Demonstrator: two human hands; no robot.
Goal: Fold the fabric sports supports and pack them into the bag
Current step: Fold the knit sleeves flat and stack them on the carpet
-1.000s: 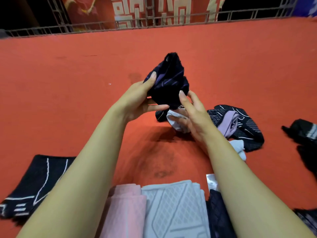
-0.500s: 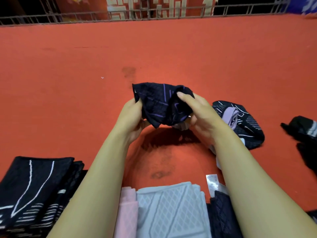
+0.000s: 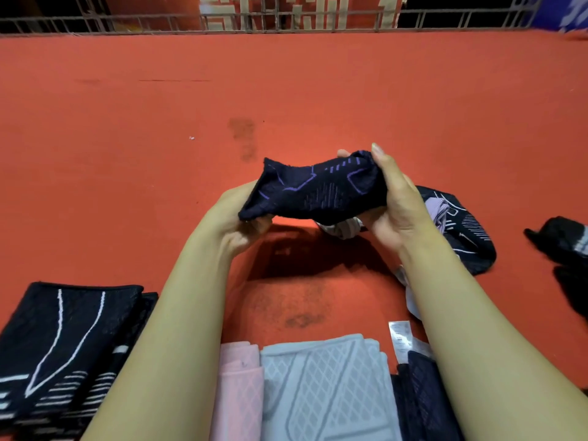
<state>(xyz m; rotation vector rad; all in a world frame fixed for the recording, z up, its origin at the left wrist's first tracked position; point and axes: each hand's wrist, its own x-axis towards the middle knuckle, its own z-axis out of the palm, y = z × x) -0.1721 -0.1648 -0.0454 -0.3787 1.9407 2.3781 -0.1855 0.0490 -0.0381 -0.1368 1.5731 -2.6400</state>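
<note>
so both hands are up off the red carpet [image 3: 127, 154] holding a navy support with purple lines [image 3: 315, 190], stretched out between them and sagging a bit in the middle. the left hand [image 3: 237, 222] has the near-left corner, fingers curled under the edge with the cloth covering most of them (can't really tell where the thumb sits). the right hand [image 3: 393, 205] wraps the other end, thumb pointing up along the near side and a fingertip poking out past the far edge, so the fabric is pinched between them.

everything else, relative to that navy support: just under its right end and touching the carpet there's a crumpled white piece [image 3: 342, 229]. to the right, partly behind the right wrist, a black support with white lines [image 3: 467, 240] lies bunched with a lilac piece [image 3: 437, 206] on top. further right, at the edge of view, more black fabric with a pale stripe [image 3: 572, 246].

nearer to the person than the support: a folded black stack with white lines [image 3: 63, 338] off to the left, then a folded pink one [image 3: 240, 389] touching a folded light grey one [image 3: 324, 383], and a dark mesh piece [image 3: 420, 399] with a white tag [image 3: 401, 337] by the right forearm. a metal railing [image 3: 286, 23] runs along the carpet's far edge.
</note>
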